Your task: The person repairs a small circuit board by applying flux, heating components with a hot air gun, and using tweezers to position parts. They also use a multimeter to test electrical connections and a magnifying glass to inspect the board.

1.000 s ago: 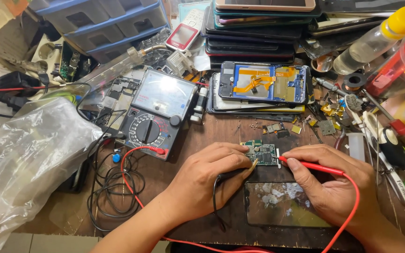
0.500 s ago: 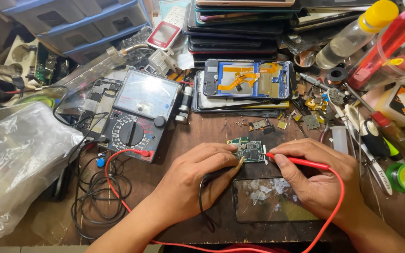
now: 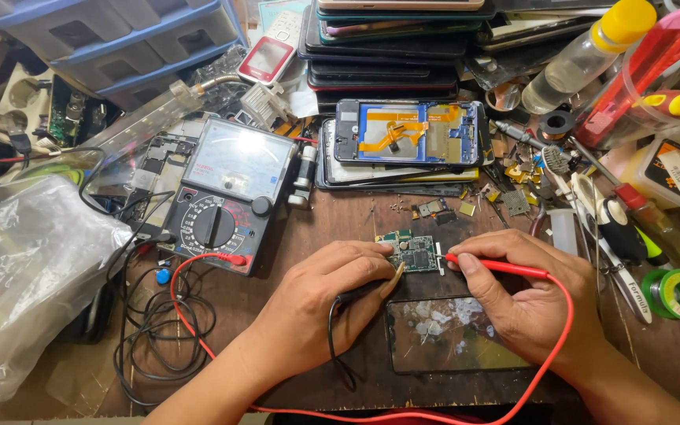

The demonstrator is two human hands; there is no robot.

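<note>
A small green circuit board lies on the wooden bench. My left hand grips a black test probe whose tip rests at the board's left edge. My right hand pinches a red test probe with its tip at the board's right edge. Red and black leads run back to an analog multimeter at the left. A dark phone screen panel lies face up just below the board, between my hands.
An opened phone body with orange flex cables lies on a stack of phones at the back. A clear plastic bag fills the left. Bottles, tweezers, a solder roll and small parts crowd the right. Blue drawers stand at far left.
The view has shifted slightly, so everything sits a little lower and further left. Both hands stay on the board with the probes in the same grip.
</note>
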